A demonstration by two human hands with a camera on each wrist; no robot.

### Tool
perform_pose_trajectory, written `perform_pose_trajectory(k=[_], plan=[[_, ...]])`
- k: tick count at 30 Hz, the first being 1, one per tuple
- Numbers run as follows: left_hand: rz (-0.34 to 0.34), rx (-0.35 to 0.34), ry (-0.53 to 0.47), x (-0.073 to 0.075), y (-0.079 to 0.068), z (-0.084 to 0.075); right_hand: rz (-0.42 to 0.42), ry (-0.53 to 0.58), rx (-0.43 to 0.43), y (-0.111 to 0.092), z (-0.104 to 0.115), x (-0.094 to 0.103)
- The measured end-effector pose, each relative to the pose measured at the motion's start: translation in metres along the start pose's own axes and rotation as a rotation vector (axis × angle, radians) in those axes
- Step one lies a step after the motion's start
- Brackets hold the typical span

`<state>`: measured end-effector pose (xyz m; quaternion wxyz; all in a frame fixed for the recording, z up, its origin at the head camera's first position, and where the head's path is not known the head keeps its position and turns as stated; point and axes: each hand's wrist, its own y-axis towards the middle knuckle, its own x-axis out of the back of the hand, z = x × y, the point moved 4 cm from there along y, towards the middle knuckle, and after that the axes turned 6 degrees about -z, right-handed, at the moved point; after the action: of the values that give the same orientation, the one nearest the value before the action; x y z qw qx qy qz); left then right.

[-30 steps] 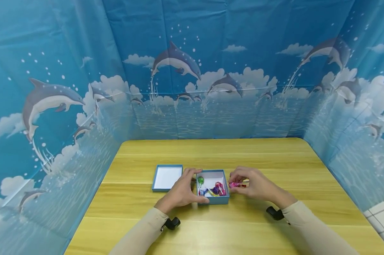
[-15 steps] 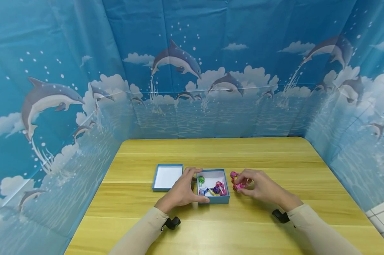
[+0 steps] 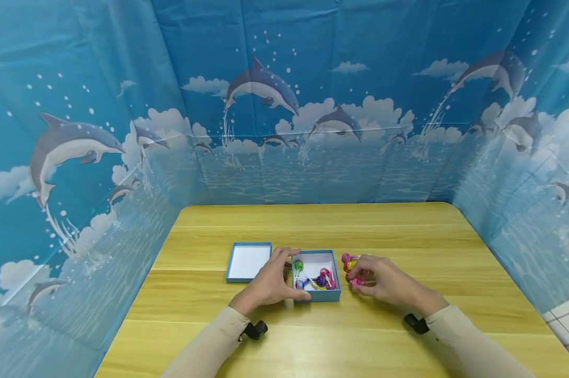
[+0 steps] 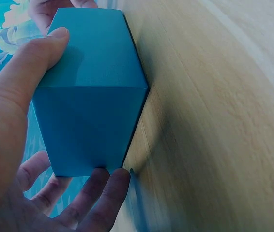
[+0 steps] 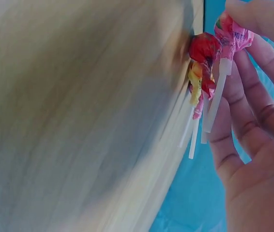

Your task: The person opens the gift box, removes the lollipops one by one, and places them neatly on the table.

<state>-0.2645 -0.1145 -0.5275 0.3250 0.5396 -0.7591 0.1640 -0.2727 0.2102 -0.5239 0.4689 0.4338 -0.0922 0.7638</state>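
My left hand (image 3: pixel 270 283) grips the blue open-topped box (image 3: pixel 317 296), thumb on its near wall and fingers at the far side. In the left wrist view the box (image 4: pixel 91 128) sits between thumb and fingers. Inside it lie a green lollipop (image 3: pixel 299 266), a purple one (image 3: pixel 320 281) and several others. Right of the box, my right hand (image 3: pixel 385 281) pinches a pink-wrapped lollipop (image 5: pixel 230 38) between thumb and finger. Close beside that one are a red lollipop (image 5: pixel 205 47) and a yellow one (image 3: pixel 348 266); another pink lollipop (image 3: pixel 347 257) lies farthest back in this row.
A blue-edged lid (image 3: pixel 248 262) with a white inside lies left of the box, close to the left hand. Everything rests on a yellow wooden table (image 3: pixel 293 341). Blue dolphin-print curtains (image 3: pixel 284 173) border its back and sides.
The right hand has carried the pink lollipop slightly right and toward the person, down beside the row, uncovering the lollipops there. The left hand and box stay in place.
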Motion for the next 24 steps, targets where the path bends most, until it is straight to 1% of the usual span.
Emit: perform_pose_trajectory(k=[9, 16, 24], plan=[[-0.002, -0.007, 0.014, 0.000, 0.000, 0.000, -0.014, -0.037, 0.025, 0.001, 0.003, -0.002], [-0.004, -0.004, 0.017, 0.000, 0.000, 0.001, -0.034, -0.072, 0.076, -0.001, 0.000, -0.007], [-0.015, -0.017, 0.034, -0.001, 0.001, 0.003, -0.051, -0.110, 0.089, -0.002, -0.004, -0.011]])
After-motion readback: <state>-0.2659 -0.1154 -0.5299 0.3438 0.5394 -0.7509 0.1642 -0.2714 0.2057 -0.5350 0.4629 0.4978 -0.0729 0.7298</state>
